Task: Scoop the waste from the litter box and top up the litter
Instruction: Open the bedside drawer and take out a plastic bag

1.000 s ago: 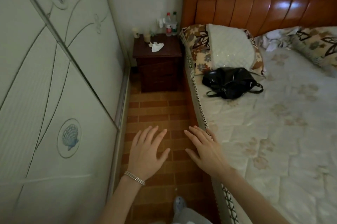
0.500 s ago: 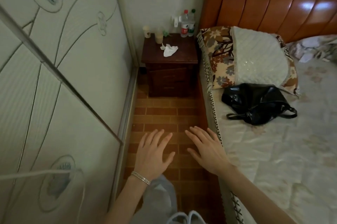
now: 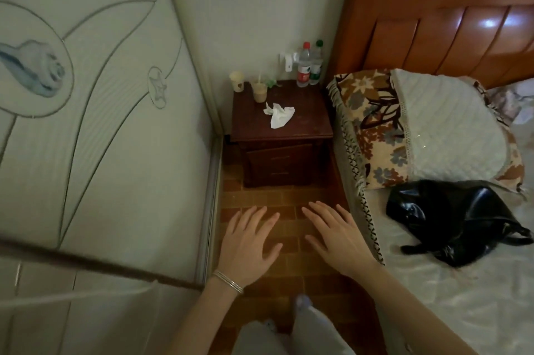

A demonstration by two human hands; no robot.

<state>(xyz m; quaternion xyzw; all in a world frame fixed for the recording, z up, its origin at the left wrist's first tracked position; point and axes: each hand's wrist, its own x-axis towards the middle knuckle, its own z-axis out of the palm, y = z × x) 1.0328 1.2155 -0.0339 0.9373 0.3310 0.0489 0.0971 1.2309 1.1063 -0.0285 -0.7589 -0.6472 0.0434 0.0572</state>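
No litter box, scoop or litter bag shows in the head view. My left hand (image 3: 248,245), with thin bangles at the wrist, is stretched out palm down over the brick-patterned floor, fingers spread and holding nothing. My right hand (image 3: 336,236) is held the same way beside it, close to the bed's edge, fingers apart and empty. Both hands hover in the narrow aisle between the wardrobe and the bed. My legs in light trousers show at the bottom edge.
A dark wooden nightstand (image 3: 306,126) blocks the aisle's far end, carrying a crumpled tissue (image 3: 278,115), two cups and two bottles (image 3: 309,65). A sliding wardrobe door (image 3: 101,123) walls the left. The bed (image 3: 448,297) on the right holds pillows and a black handbag (image 3: 453,219).
The view has moved forward along the aisle, so the nightstand and handbag are nearer. Both hands stay spread, empty and side by side.
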